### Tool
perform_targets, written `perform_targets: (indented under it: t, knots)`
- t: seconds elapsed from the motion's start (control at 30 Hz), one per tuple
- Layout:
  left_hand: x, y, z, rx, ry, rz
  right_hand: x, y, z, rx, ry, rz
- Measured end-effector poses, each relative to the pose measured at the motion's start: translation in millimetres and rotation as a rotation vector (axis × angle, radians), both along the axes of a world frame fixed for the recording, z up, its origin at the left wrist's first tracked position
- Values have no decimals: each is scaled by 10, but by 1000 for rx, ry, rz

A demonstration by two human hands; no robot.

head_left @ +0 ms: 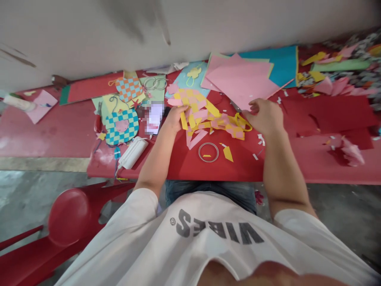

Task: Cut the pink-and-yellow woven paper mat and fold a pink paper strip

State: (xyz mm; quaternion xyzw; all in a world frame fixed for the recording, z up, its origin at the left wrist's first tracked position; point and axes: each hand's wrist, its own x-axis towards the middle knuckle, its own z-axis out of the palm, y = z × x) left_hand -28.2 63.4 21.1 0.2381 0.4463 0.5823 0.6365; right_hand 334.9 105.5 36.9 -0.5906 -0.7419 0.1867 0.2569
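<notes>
My left hand (175, 118) is closed on the left edge of a woven pink-and-yellow paper piece (195, 105), its thumb lying on top. Loose strip ends stick out of the weave, and a narrower woven band with a yellow loop (245, 122) reaches to the right. Just above that loop, my right hand (265, 115) has its fingers curled together by the lower corner of a pink paper sheet (241, 79). What they pinch, if anything, is too small to make out. A clear ring (208, 152) and a yellow paper scrap (228, 153) lie on the red table (190, 171) below the weave.
To the left are a phone (155, 118), a white power bank (133, 153), a blue-and-cream woven paper piece (110, 135) and an orange-and-blue one (129, 89). Paper scraps (336, 83) heap up at the far right. A red chair (68, 216) stands at lower left.
</notes>
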Motion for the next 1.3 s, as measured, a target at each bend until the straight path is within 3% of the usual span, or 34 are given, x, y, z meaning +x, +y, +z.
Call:
perform_targets:
  t: [0.1,0.23,0.43,0.73,1.07,1.3]
  knots:
    - [152,-71,47,6,-38,-65,-241,-139,26,102,261,-37]
    - [325,-144,63,12,-53,-145,-544,-352,5,-125,571,123]
    - [436,-193,100,47,-4,-81,-614,-457,-52,-348,725,160]
    - [415,-258,159,132,28,-152,-647,-495,39,-533,935,159]
    - [469,-271,186,171,110,-89,-695,-568,59,-600,956,172]
    - [508,-283,195,148,145,-36,-722,-644,82,-603,792,211]
